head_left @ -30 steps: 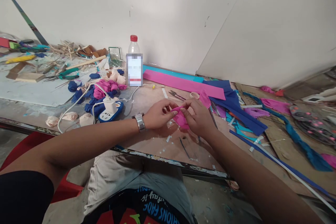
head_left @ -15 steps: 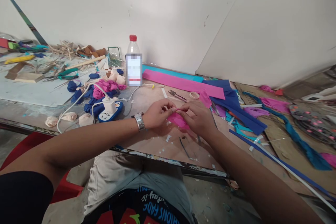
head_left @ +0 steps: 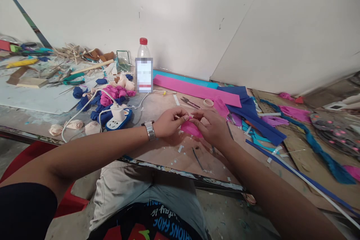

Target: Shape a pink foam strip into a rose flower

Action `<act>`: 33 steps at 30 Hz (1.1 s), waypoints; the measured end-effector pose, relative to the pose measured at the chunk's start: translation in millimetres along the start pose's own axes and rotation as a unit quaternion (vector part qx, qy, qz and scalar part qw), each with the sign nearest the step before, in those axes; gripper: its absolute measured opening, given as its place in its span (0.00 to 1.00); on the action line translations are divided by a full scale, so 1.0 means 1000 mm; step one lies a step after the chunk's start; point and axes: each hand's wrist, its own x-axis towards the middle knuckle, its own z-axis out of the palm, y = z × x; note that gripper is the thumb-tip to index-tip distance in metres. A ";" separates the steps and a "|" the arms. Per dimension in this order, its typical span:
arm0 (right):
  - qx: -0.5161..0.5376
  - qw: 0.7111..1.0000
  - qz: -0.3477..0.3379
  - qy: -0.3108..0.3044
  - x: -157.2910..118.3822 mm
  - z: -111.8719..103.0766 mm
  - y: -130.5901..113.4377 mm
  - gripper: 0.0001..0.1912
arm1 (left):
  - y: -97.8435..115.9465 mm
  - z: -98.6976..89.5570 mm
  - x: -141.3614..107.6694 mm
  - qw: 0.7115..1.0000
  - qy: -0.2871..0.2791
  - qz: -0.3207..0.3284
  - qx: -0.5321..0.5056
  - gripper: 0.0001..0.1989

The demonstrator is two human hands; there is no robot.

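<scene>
A small piece of pink crepe paper (head_left: 191, 129) is pinched between both hands above the table's front part. My left hand (head_left: 172, 122), with a metal watch at the wrist, grips its upper left edge between thumb and fingers. From the other side my right hand (head_left: 212, 126) pinches the top edge, its fingertips almost touching those of the left. The paper's lower part hangs between the hands. Behind them lie small snips (head_left: 190, 102), a tape roll (head_left: 208, 102) and a long folded pink paper strip (head_left: 197, 90).
A white power strip (head_left: 117, 122) with a cable sits left of my hands, near blue and pink paper flowers (head_left: 112, 95). A red-capped bottle (head_left: 143, 50) stands behind. Blue strips (head_left: 261, 125) and a wire-like coiled pile (head_left: 334, 133) lie right.
The fingers of my right hand have shifted slightly at the top edge, and the pink piece's hanging part has changed shape a little. Both hands keep their hold.
</scene>
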 end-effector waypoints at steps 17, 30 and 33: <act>-0.009 1.000 -0.013 -0.001 0.002 0.000 0.001 0.10 | -0.002 -0.002 0.000 0.999 0.027 -0.009 0.044 0.16; -0.007 1.000 -0.017 -0.020 0.003 -0.001 -0.001 0.11 | 0.001 0.001 -0.002 0.999 -0.015 -0.008 0.045 0.18; -0.006 1.000 -0.006 -0.024 0.003 0.000 0.000 0.12 | 0.002 0.001 -0.002 0.999 -0.023 -0.011 0.043 0.17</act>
